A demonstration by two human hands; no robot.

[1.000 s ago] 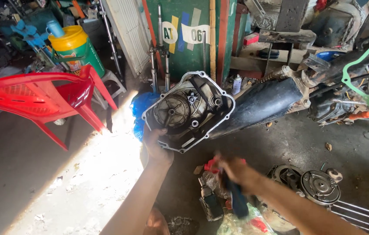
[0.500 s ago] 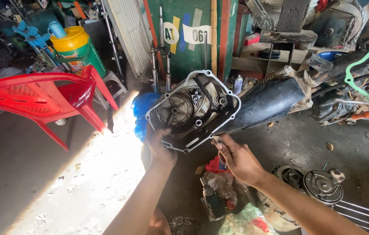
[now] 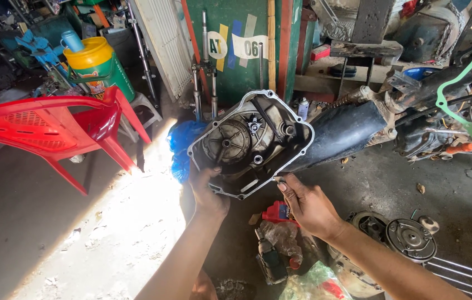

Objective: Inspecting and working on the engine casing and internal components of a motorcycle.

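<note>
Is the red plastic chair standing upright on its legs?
No, the red plastic chair lies tipped on its side on the concrete floor, legs pointing sideways.

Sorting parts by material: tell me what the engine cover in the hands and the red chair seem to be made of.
Engine cover: looks like cast metal, probably aluminium; dull grey rim with bolt holes, inside darkened by grime. Red chair: moulded plastic by its look; glossy, one colour throughout, vented slots in the back. Left hand grips the cover's lower edge.

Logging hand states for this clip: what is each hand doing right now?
Left hand: closed on the engine cover's lower edge.
Right hand: fingertips at the cover's rim; grip cannot be told.
</note>
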